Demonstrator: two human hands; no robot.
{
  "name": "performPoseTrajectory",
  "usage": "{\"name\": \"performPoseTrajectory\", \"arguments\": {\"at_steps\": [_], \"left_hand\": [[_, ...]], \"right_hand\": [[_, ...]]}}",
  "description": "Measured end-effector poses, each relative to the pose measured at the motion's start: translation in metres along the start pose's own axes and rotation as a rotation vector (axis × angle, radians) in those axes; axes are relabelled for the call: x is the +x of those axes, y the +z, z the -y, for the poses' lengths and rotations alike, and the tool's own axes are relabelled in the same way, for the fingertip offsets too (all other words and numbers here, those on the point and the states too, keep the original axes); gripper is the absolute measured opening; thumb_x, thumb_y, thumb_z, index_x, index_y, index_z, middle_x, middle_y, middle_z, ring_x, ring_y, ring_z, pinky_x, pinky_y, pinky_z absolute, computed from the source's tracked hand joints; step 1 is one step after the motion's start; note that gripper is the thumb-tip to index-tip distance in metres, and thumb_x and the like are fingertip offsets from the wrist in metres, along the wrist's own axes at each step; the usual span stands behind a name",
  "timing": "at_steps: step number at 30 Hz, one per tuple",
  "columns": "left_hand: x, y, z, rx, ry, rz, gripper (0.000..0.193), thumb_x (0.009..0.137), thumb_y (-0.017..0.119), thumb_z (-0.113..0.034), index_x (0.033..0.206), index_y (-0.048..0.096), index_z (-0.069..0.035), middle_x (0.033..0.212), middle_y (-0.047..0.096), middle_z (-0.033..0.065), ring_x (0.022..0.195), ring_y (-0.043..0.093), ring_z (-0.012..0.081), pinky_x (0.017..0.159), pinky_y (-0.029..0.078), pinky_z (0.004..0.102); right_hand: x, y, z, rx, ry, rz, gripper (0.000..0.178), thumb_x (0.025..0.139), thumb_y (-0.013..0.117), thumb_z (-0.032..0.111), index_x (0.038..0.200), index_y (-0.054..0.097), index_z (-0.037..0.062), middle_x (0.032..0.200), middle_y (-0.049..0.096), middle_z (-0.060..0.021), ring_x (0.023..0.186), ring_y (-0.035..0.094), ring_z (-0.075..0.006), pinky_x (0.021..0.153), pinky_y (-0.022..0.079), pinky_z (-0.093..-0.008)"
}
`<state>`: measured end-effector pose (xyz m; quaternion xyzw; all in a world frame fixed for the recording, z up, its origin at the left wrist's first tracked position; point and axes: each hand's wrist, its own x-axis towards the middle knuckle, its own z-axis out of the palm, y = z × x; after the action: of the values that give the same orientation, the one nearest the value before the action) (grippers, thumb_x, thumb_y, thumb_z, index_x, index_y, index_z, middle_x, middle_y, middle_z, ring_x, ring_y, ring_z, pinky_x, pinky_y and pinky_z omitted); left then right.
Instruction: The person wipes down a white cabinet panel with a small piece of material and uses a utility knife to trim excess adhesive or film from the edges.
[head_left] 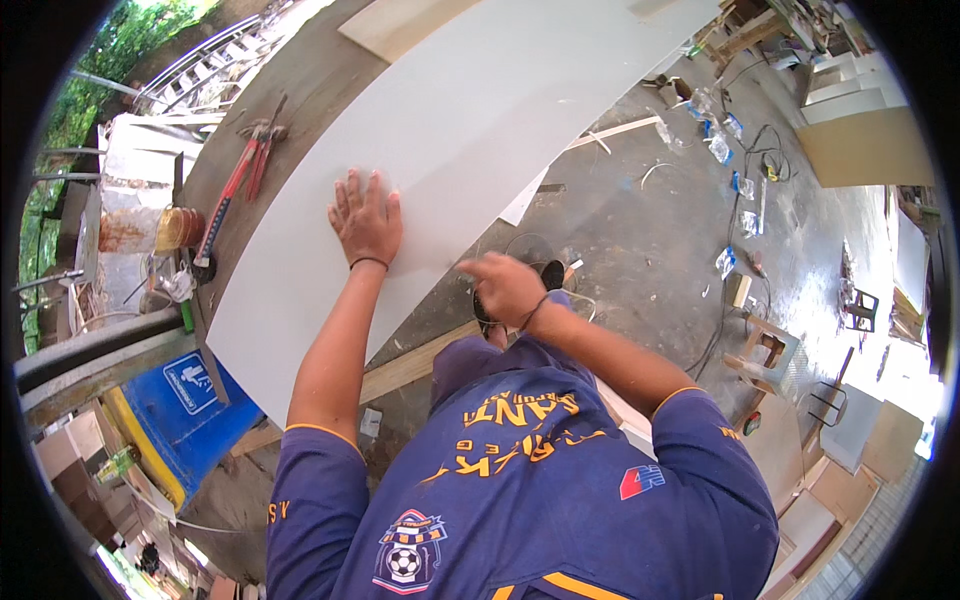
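The left hand (366, 215) lies flat on the large white panel (480, 130), palm down, its fingers spread wide and pointing toward the panel's far end. A dark band (369, 262) circles that wrist. The right hand (510, 288) is at the panel's right-hand edge, its index finger stretched out toward the surface and the other fingers curled in; I cannot tell whether the fingertip touches the panel or whether anything sits inside the curl. The white panel itself slants away from the person, from near the left forearm up to the top right of the view.

Under the panel's near edge, a pale wooden strip (420, 358) sticks out toward the person's legs. Just beyond the panel's left edge lies a long red-and-black tool (225, 205) on a brown surface (300, 75), with an amber container (180, 228) farther out from the panel. Near the panel's closest corner stands a blue object (190, 420) with a yellow edge.

To the right of the panel, the grey floor (640, 225) carries scattered blue-and-clear packets (719, 146) and a dark cable (722, 320). Well apart from the panel, farther right, are a small wooden stool (765, 352) and a tan board (868, 148).
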<state>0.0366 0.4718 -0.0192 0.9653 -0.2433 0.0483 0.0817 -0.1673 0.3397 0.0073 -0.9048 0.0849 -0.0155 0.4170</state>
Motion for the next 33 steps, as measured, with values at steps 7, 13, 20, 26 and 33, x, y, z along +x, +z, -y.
{"name": "performPoseTrajectory", "arguments": {"at_steps": [7,13,20,26,33], "left_hand": [[-0.003,0.0,-0.011,-0.085,0.495,0.107,0.058,0.088,0.047,-0.041,0.138,0.041,-0.011,0.15,0.027,0.0095,0.14,0.018,0.0316,0.11,0.014,0.0545],[0.01,0.003,-0.13,-0.049,0.76,0.257,0.059,0.092,0.041,-0.036,0.144,0.027,-0.012,0.154,0.016,0.0052,0.143,0.008,0.0286,0.111,0.007,0.0573],[0.059,0.029,-0.244,0.057,0.715,0.281,0.06,0.089,0.043,-0.018,0.145,0.023,-0.015,0.155,0.012,0.0005,0.143,0.005,0.028,0.108,0.008,0.0645],[0.049,0.025,-0.24,0.024,0.641,0.264,0.055,0.089,0.044,-0.014,0.142,0.031,-0.014,0.153,0.02,0.0016,0.142,0.014,0.0228,0.11,0.01,0.0599],[-0.004,0.012,-0.083,-0.111,0.261,0.096,0.054,0.091,0.049,-0.03,0.141,0.036,-0.012,0.151,0.026,0.0117,0.141,0.02,0.0284,0.112,0.01,0.0472]], "right_hand": [[-0.018,-0.066,-0.076,0.504,0.487,-0.417,0.023,0.077,0.056,0.006,0.099,0.055,0.0021,0.07,0.057,-0.005,0.064,0.053,-0.013,0.06,0.044,-0.0284],[-0.047,-0.068,-0.108,0.579,0.524,-0.502,0.021,0.077,0.057,0.005,0.097,0.055,0.0016,0.072,0.057,-0.0015,0.065,0.051,-0.0083,0.06,0.043,-0.0246],[-0.047,-0.124,-0.172,0.544,0.631,-0.543,0.016,0.076,0.061,0.009,0.09,0.057,0.0019,0.07,0.058,-0.0027,0.063,0.052,-0.0108,0.059,0.044,-0.0283],[0.025,-0.193,-0.236,0.26,0.447,-0.632,0.025,0.076,0.06,0.014,0.098,0.06,0.005,0.068,0.057,-0.0112,0.06,0.055,-0.0211,0.057,0.044,-0.0346],[0.165,-0.335,-0.346,-0.354,0.284,-0.759,0.038,0.078,0.055,0.018,0.116,0.058,0.012,0.086,0.064,-0.0159,0.076,0.062,-0.0336,0.067,0.049,-0.0425]]}}
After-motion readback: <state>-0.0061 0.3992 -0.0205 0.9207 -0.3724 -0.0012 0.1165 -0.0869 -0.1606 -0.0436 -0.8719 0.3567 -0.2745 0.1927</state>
